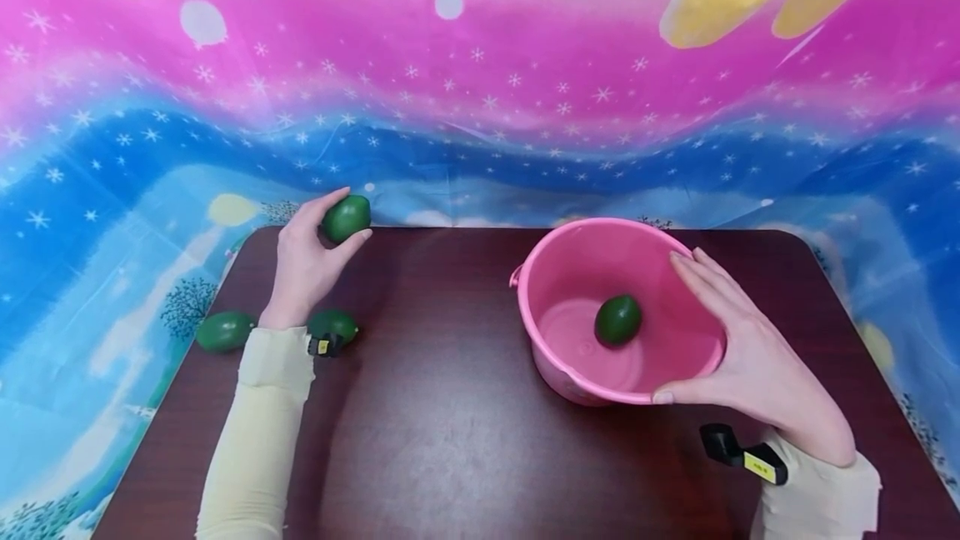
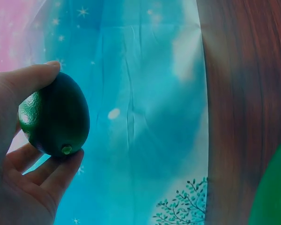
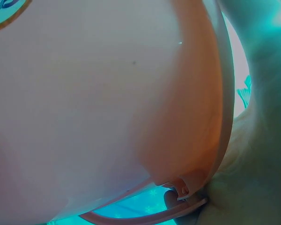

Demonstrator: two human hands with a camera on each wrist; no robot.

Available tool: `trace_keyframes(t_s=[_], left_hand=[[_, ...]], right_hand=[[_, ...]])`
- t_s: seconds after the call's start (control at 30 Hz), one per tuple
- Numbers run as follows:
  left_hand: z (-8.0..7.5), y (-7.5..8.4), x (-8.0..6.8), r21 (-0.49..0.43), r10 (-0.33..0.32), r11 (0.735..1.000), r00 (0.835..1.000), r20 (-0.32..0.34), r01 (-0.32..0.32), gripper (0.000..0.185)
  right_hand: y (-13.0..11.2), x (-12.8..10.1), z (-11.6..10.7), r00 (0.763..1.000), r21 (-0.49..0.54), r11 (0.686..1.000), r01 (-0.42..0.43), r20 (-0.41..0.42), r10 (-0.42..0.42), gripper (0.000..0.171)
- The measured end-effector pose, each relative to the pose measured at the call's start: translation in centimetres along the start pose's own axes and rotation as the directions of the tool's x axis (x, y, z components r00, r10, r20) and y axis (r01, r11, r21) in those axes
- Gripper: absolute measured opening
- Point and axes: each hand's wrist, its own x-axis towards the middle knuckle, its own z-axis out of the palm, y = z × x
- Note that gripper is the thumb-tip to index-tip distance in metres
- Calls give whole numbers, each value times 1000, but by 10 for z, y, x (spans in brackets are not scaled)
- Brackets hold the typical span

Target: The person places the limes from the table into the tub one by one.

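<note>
Left of centre in the head view, the left grip [image 1: 306, 261] pinches a fruit [image 1: 348, 219], long axis roughly upright in the left wrist view. Well apart, right of centre, the wide-spread right grip [image 1: 753, 357] holds the bucket [image 1: 553, 277] by its rim.

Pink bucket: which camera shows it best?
The head view: it shows the pink bucket inside and out, nearly whole. The right wrist view shows only part of it, close up; the left wrist view, none.
</note>
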Motion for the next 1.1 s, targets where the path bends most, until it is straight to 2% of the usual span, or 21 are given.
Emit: trace_keyframes(t_s=[0.27, 0.73, 1.1], left_hand=[[4, 12, -2, -20, 7, 1000, 1000, -4, -7, 63], [11, 24, -4, -62, 64, 996, 997, -33, -66, 65], [15, 32, -7, -103, 40, 994, 998, -45, -45, 71]], right_hand=[[2, 4, -1, 1000, 3, 1000, 26, -8, -26, 134], [3, 2, 1, 1000, 16, 1000, 1, -2, -1, 134], [2, 1, 1, 1000, 13, 1000, 2, -3, -2, 134]])
